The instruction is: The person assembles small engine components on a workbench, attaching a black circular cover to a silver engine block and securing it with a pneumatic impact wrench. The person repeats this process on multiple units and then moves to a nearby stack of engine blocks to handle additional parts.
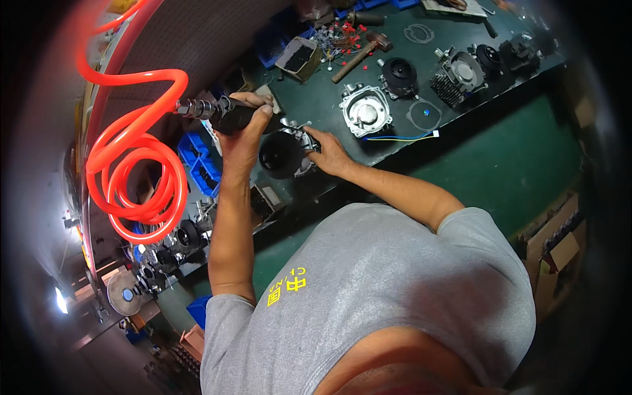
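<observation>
Near both hands (330, 158), round black drum (279, 157)

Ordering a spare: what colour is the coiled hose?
The hose is orange-red, clearest in head view.

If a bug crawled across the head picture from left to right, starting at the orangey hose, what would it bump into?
Coiled orange-red hose, left hand, black round part, right hand, open silver housing, finned metal block.

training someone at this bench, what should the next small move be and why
Probably ease the black air tool into line with the black-wheeled metal assembly: the left hand grips the tool, the red coiled hose feeds it, and the right hand is on the assembly's side. Whether the tool's tip already touches is too hard to see.
</observation>
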### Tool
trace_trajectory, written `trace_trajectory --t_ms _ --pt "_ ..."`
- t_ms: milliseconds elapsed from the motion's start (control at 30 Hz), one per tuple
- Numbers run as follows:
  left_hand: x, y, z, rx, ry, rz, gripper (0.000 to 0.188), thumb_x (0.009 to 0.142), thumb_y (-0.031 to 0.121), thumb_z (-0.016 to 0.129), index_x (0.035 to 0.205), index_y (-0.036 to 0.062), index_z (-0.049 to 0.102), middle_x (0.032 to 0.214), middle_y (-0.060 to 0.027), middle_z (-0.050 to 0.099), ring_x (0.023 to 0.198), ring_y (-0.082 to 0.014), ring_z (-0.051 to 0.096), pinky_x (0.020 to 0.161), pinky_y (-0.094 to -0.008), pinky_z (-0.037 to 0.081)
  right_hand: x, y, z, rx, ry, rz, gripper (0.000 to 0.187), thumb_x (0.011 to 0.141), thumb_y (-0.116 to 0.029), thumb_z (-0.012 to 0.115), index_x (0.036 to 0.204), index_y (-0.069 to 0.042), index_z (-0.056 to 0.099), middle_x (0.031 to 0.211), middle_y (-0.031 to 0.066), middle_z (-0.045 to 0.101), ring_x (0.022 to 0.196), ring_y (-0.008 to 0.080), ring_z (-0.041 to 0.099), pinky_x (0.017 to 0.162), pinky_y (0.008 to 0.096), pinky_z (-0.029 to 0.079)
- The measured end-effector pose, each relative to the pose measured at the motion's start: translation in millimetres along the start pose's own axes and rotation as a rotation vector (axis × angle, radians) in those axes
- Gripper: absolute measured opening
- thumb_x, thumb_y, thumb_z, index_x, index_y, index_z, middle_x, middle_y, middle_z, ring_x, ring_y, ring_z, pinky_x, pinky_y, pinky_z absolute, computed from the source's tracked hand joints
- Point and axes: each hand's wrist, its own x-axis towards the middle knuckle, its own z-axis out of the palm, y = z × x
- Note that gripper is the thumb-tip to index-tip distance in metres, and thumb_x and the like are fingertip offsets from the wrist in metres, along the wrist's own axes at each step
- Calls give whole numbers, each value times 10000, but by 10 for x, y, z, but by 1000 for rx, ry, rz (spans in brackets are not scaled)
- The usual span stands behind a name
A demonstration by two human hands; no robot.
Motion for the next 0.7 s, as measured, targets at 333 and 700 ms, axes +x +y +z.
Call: trace_trajectory --t_ms 333,700 --pt "30 -37 -89 -108 115 49 170 876 -41 720 1021 6 645 1010 -127 720 1010 -227 704 1010 -392 540 29 -11 -22 -45 -6 11 641 831 -142 778 1430 -40 574 1287 265 662 1196 422 632 1026 466 503" --pt "24 112 -94 -185 167 87 212 878 -31 739 1070 -5 655 1033 -141 740 985 -221 709 982 -378 545 293 -55 9 13 68 -50 296 883 -144 736 1134 14 736 1120 236 728 1070 420 690 934 453 546"
